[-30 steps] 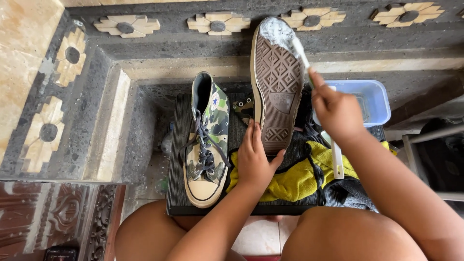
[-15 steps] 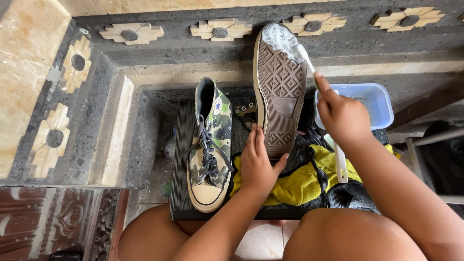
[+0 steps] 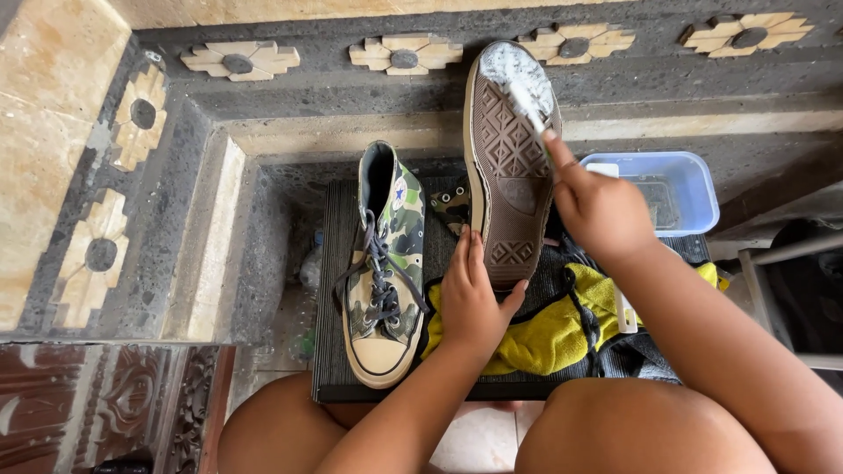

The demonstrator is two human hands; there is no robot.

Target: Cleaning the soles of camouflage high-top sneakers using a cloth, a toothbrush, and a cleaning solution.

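Upturned, the shoe (image 3: 509,167) shows a brown, foam-tipped sole.

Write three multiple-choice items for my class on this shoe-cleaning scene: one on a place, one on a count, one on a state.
1. Where does the blue tub stand?
A. Beyond the right hand
B. On the person's knee
C. Inside the camouflage shoe

2. How many shoes are in view?
A. One
B. Two
C. Four

3. How is the upturned shoe being kept?
A. Lying flat, untouched
B. Sole facing up, heel end steadied by the left hand
C. Hanging by its laces

Answers: 1 A, the tub sits by the wall past that hand. 2 B, one stands upright, one shows its brown sole. 3 B, the brush meets the foamy toe.
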